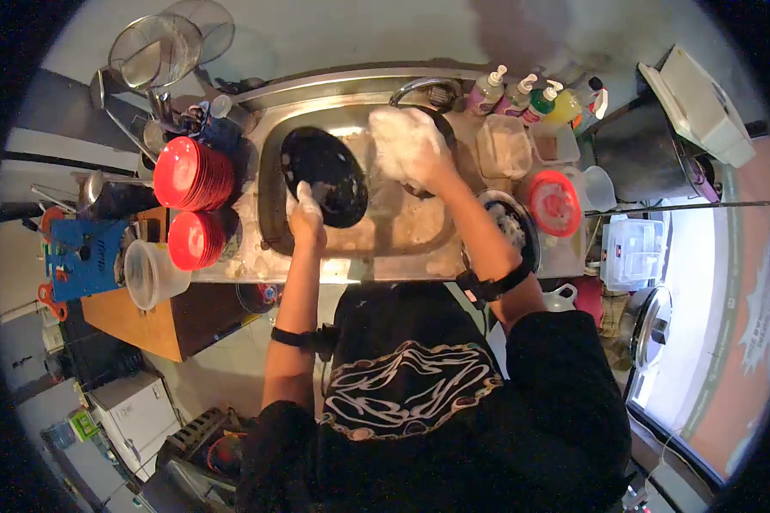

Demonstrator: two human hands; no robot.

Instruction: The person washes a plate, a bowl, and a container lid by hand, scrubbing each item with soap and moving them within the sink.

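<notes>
My left hand (306,221) is closed on the lower rim of a black plate (329,171), round and shallow, which is tilted over the left part of the steel sink (385,239). White suds dot the plate and my left fingers. In my right hand (432,171) is a white foamy wad (402,141), held above the right part of the sink, just in front of the faucet (436,90). Foam hides what the wad is made of and covers most of my right fingers. The wad and the plate are apart.
Stacked red bowls (192,175) and a clear plastic tub (152,275) stand left of the sink. To the right are pump bottles (516,94), a plastic container (505,147), a red-rimmed lid (556,203) and a round dish (522,235) beneath my right forearm.
</notes>
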